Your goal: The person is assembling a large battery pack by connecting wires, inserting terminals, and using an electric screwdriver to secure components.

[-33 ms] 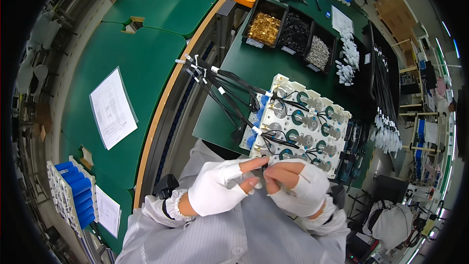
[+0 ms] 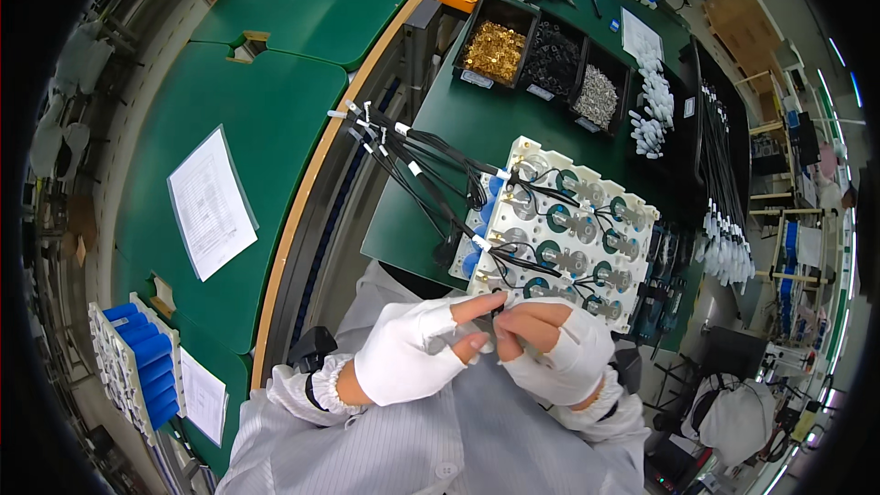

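Both my hands, in white fingerless gloves, meet at the near edge of a white battery module (image 2: pixel 587 211). My right hand (image 2: pixel 561 348) is closed, its fingertips pinched on a small black piece (image 2: pixel 499 310) that is mostly hidden. Beside it, my left hand (image 2: pixel 412 348) has its index finger stretched toward that piece and its thumb apart below. The module carries round metal plates, dark green rings and blue cells at its left end. Black cable bundles (image 2: pixel 431 151) with white tags run across it and hang off to the left.
Beyond the module stand black bins of brass pieces (image 2: pixel 495 50), black pieces (image 2: pixel 552 60) and silver pieces (image 2: pixel 598 96). White connectors (image 2: pixel 653 115) and hanging cables (image 2: pixel 720 183) are at right. A green table (image 2: pixel 275 92) with a paper sheet (image 2: pixel 211 206) and a blue-celled module (image 2: pixel 137 357) lie left.
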Available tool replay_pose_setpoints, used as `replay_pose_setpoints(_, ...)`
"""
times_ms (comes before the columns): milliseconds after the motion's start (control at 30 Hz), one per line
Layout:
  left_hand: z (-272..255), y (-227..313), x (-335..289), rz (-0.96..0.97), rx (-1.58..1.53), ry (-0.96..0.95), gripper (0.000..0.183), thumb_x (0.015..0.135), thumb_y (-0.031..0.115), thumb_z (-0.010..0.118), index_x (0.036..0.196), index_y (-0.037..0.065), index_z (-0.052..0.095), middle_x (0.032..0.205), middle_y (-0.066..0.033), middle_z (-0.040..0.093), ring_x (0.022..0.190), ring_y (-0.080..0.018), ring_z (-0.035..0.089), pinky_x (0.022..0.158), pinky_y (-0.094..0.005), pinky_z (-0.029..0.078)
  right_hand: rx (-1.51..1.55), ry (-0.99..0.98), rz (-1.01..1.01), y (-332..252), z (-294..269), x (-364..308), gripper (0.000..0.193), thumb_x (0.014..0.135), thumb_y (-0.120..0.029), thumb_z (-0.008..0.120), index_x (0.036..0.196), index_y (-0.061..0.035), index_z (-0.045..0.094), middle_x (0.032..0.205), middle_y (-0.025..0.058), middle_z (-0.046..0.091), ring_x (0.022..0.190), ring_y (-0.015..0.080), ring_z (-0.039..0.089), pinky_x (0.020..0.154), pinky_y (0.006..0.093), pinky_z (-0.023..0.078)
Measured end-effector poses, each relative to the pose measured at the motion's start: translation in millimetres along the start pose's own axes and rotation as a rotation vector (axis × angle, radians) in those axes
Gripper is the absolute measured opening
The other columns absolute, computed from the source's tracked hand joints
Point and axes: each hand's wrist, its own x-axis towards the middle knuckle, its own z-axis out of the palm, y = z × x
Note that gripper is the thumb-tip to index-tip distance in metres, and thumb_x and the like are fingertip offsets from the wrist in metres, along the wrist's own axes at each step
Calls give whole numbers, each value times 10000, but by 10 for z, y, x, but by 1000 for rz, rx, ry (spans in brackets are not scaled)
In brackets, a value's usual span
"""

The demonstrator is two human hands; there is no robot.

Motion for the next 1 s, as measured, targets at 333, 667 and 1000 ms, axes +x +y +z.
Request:
replay_pose_setpoints(333, 100, -83, -14, -120, -202, 189, 273, 929, 62, 732, 1201, 42, 747, 952, -113, 775, 726, -112, 717, 636, -234, 572, -111, 39, -128, 123, 159, -128, 347, 708, -63, 837, 1026, -129, 717, 969, 3, 698, 784, 217, 692, 626, 320, 561)
replay_pose_setpoints(667, -72, -153, 451, 109, 185, 417, 146, 890, 21, 742, 1029, 34, 787, 838, -76, 748, 652, -126, 664, 590, -252, 524, -552, -260, -15, 184, 103, 414, 220, 792, -172, 734, 974, -58, 686, 977, 81, 638, 955, 261, 612, 786, 395, 480)
replay_pose_setpoints(1000, -53, -248, 545, 313, 371, 313, 176, 835, 31, 769, 996, 98, 792, 886, -92, 735, 725, -219, 690, 637, -288, 550, -570, -249, -71, 208, 156, 356, 229, 758, -116, 741, 962, -45, 666, 944, 97, 607, 909, 304, 578, 807, 435, 466)
